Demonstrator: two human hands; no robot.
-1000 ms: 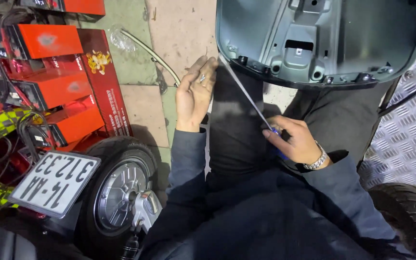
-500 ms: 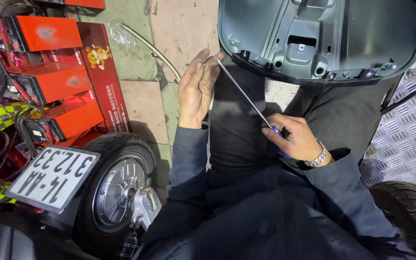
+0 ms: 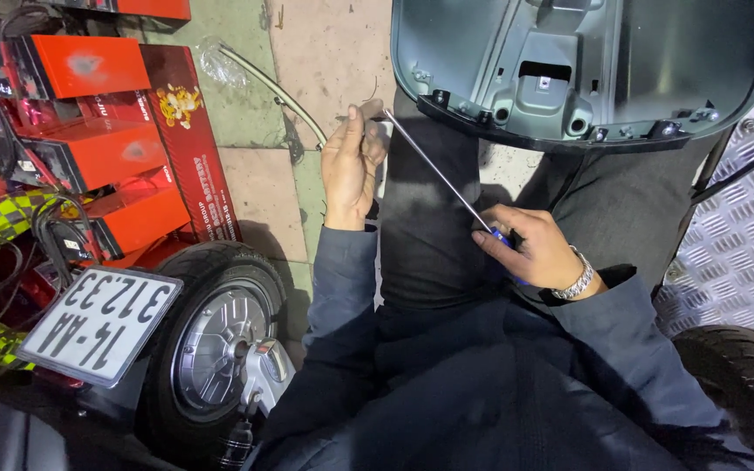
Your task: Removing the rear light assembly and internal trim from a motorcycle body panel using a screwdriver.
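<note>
A long screwdriver (image 3: 436, 170) with a thin metal shaft runs on a slant from near right to far left, above the person's dark-trousered lap. Its blue handle end is buried in the right hand (image 3: 534, 253), which is clenched around it, a metal wristwatch (image 3: 576, 283) on that wrist. The tip of the shaft reaches up to the fingertips of the left hand (image 3: 351, 166), which is held upright with the fingers pinched together at the tip; whether they hold something small there cannot be told. Just beyond and to the right of the tip, the lower edge of a grey plastic scooter panel (image 3: 586, 70) hangs over the knees, its inner side with ribs and screw bosses facing the camera, so the shaft has little room on the far side. To the left of the left hand there is open tiled floor (image 3: 255, 183), with a bent hose (image 3: 272, 87) lying on it further away. Further left stand stacked red boxes (image 3: 98, 113). Near left sits a scooter wheel (image 3: 220, 349) with a licence plate (image 3: 98, 327) beside it. On the right edge lies patterned metal plate (image 3: 743, 244), and a tyre (image 3: 743, 384) near right.
</note>
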